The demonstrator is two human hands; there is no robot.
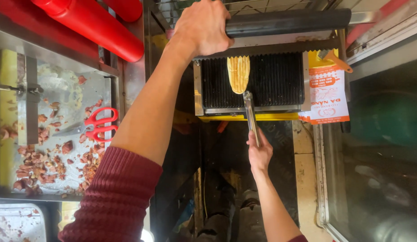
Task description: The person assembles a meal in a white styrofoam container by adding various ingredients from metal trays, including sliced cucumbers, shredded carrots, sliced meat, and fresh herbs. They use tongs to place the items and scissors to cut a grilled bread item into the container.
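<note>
At the centre of the head view, a ribbed contact grill (271, 80) stands open, its lid raised by the black bar handle (287, 22). The left hand (203, 28) is closed round the left end of that handle, fingers wrapped over the bar, holding the lid up. The right hand (259, 154) grips the near end of a pair of metal tongs (250, 117), fingers curled round the arms; the tong tips are pinched on the lower end of a flat, folded bread (238, 74).

The bread lies lengthwise on the lower plate, left of the plate's middle, one end toward the hinge and the other at the tongs. Its upper face is pale gold with fine pressed ridges — evidence, as judged, that pressing is done or nearly so. Whether the tongs are lifting it or merely touching cannot be told; it appears to rest on the plate, so removal from the grill is not yet complete.

To the left, a steel tray (101, 89) carries chopped bits of reddish meat (42, 161) and red-handled scissors (100, 124), well apart from the grill. Red squeeze bottles (96, 24) lie above the tray. Right of the grill hang an orange-and-white printed paper bag (327, 94) and an orange-handled scraper (336, 58) — neither is touched.
</note>
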